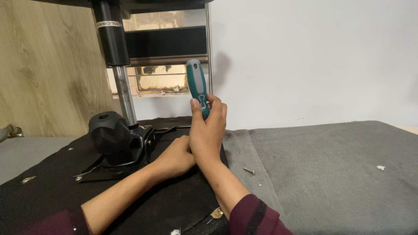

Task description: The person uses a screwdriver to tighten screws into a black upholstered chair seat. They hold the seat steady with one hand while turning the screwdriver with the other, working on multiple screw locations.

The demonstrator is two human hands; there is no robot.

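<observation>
we're clenching the screwdriver (pixel 198 87) upright in our right hand (pixel 208 130), bearing down while our left hand (pixel 174 156), grip hidden, is steadying just below on the chair base (pixel 122 150).

Screwdriver handle (pixel 198 87): smooth teal-grey plastic. Seat underside (pixel 52 191): matt black cloth. Beside it, gas cylinder (pixel 126 98) glossy metal; blanket (pixel 331 174) rough grey; wood-grain panel (pixel 48 65).

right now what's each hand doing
left hand: resting on the black chair underside, grip hidden behind the other hand
right hand: closed on the screwdriver, held upright
</observation>
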